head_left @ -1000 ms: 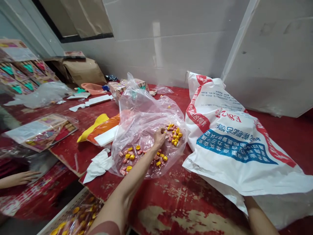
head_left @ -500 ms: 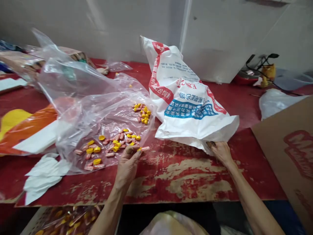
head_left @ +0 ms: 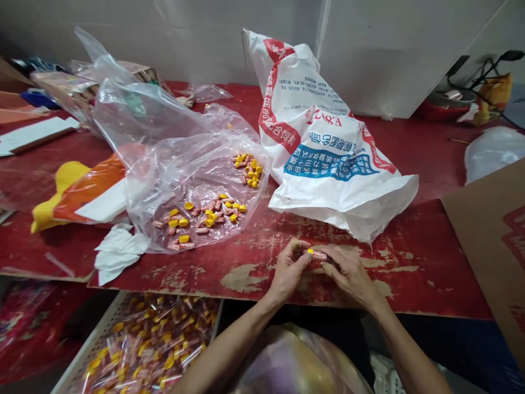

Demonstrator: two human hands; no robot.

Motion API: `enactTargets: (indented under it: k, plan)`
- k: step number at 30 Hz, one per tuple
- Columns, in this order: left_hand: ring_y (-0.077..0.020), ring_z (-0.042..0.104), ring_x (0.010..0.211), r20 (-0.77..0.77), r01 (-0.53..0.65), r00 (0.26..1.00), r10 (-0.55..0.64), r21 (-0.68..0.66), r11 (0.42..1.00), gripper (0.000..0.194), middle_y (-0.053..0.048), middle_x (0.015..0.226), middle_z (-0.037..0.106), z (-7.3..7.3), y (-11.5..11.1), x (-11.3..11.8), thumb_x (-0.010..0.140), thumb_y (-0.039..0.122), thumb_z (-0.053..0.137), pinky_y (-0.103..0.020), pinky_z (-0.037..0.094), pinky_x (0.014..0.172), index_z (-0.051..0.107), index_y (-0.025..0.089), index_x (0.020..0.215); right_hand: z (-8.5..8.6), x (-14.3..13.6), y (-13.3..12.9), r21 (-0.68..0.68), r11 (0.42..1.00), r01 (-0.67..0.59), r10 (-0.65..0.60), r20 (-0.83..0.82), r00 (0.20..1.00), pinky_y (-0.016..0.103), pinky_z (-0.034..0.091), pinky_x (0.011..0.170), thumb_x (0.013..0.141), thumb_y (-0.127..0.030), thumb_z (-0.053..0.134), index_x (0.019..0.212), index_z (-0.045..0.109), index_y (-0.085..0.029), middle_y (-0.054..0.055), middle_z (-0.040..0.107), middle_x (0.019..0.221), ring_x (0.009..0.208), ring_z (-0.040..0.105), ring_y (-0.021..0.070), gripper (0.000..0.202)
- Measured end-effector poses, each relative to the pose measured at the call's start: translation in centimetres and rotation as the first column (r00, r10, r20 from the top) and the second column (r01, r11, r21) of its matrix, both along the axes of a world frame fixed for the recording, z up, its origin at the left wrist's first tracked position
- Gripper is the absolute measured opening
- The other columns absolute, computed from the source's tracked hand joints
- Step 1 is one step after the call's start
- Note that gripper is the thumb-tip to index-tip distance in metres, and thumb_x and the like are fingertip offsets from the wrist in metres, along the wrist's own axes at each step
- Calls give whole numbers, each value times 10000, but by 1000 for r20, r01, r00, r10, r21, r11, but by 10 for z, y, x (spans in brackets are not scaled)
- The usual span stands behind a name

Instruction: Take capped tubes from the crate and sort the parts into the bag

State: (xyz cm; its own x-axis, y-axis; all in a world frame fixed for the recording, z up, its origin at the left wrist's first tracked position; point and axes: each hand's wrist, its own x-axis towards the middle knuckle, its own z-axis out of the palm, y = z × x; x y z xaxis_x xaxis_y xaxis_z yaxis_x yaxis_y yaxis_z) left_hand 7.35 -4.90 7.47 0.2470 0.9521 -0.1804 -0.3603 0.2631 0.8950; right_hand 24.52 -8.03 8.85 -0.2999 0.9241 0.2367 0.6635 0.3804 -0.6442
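Just above the table's front edge, my left hand (head_left: 290,271) pinches the yellow-capped end of a small pink-and-white patterned piece (head_left: 319,255). Fingers of my right hand (head_left: 348,273) are closed at the other end of the same piece; whether they hold anything more is hidden. Left of the hands, a clear plastic bag (head_left: 164,169) lies on the red table (head_left: 197,268) with several like pieces and yellow caps in it. Behind the hands lies a white printed sack (head_left: 328,191), its open mouth toward me, touched by neither hand.
A crate (head_left: 86,350) of capped pieces stands below the table at left. Crumpled white tissue (head_left: 118,251) and an orange-yellow package (head_left: 82,186) lie at left. A cardboard box (head_left: 488,241) stands at right, near a clear bag (head_left: 496,153).
My right hand has let go of the white sack and come to the piece. My left hand has moved right, away from the clear bag, with the piece. The view has shifted.
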Motion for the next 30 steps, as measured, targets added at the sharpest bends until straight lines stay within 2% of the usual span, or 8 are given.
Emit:
enactTargets:
  k: [7,15,18,21,23,24,27,30]
  plan:
    - [-134,578,794,-121,-120,986,118,-15,993,225,-14,850,618,-6,-4,-1,736,337,671,-247,470,770,611,174,879,-1,-12,7,57,998,14,-23,171,985,313,435,747,959,-248,383,1113,530,-143,95,591,991,869,558,195,238]
    - [-171,608,883,-264,-49,962,62,54,997,211,-58,959,664,-18,-10,-2,820,252,520,-297,477,824,626,171,983,-3,-26,9,-19,997,74,-64,324,944,294,404,671,977,-292,328,1014,553,-139,86,602,905,812,576,204,275]
    - [-175,605,835,-433,135,899,-57,152,979,184,-49,881,662,-21,-6,-6,804,168,485,-308,479,798,649,177,887,2,-22,14,-144,990,4,56,415,908,281,408,676,974,-302,347,1003,564,-172,62,626,904,801,601,193,255]
    - [-188,588,831,-607,255,794,-40,271,928,203,-58,852,639,-17,-1,-14,769,101,483,-332,469,814,656,165,852,7,-16,24,-256,966,34,155,679,717,274,384,582,960,-322,374,959,582,-175,76,642,835,700,630,217,255]
    - [-190,578,873,-613,157,785,92,340,927,262,-70,919,619,-14,2,-21,754,75,481,-332,471,830,641,163,942,8,-16,32,-280,956,90,186,812,553,276,338,518,946,-315,385,910,591,-154,105,639,760,644,637,259,264]
    - [-188,574,902,-594,84,787,168,373,924,297,-73,960,608,-14,2,-25,755,66,476,-329,472,841,627,169,989,9,-17,36,-295,951,92,210,835,509,280,322,505,936,-289,392,891,593,-147,116,638,740,643,641,280,250]
    - [-178,568,962,-520,-72,791,322,444,893,340,-80,1046,584,-18,2,-35,791,64,442,-321,474,864,592,188,1069,13,-26,44,-374,926,51,304,820,484,290,304,498,879,-132,400,865,588,-143,129,642,753,688,651,305,189]
    - [-180,569,987,-483,-119,793,371,474,872,341,-84,1063,580,-25,-2,-38,808,69,434,-329,473,880,570,195,1095,18,-36,49,-430,901,60,368,831,417,280,290,484,804,1,386,873,584,-144,118,645,765,697,655,289,255]
